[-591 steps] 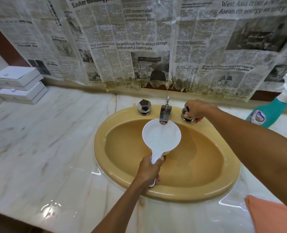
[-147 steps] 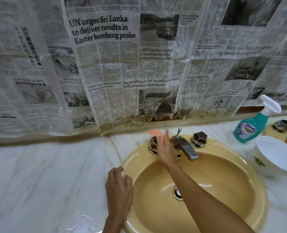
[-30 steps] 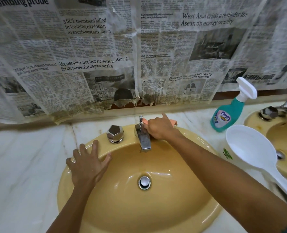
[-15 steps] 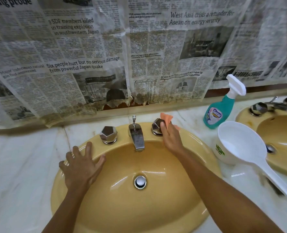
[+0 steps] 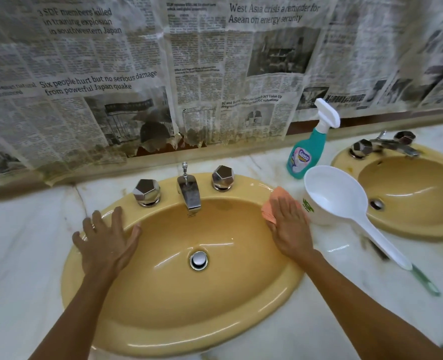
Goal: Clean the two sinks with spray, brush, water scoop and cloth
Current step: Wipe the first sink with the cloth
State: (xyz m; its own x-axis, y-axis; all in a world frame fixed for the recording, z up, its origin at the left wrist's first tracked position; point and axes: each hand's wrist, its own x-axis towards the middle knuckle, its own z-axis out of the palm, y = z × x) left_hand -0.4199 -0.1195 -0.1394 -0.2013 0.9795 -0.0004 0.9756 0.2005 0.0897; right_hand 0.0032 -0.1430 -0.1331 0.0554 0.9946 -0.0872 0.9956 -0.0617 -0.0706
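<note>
Right hand (image 5: 290, 227) flat on the orange cloth (image 5: 272, 203), fingers straight and together, pressing it onto the right rim of the near sink (image 5: 163, 331) — a wiping pass by the look of it. Left hand (image 5: 106, 242) is spread wide on the opposite rim, fingers splayed and gripping nothing, just bracing. The bowl is a glossy mustard-yellow oval, smooth ceramic catching highlights, chrome drain plug (image 5: 198, 260) at the bottom, chrome spout (image 5: 189, 193) between two faceted knobs behind. It looks rinsed and shiny, so I'd judge this sink is on its last step, the cloth. The second sink (image 5: 371, 224), off to the right, shows dark specks near its taps and seems yet to be done — half the job left. Between the two on the veined marble table (image 5: 20, 242): the white plastic water scoop (image 5: 345, 203) with its long handle, and the teal spray bottle (image 5: 306, 154) upright behind it. Stained, curling newspaper (image 5: 111, 74) covers the wall
</note>
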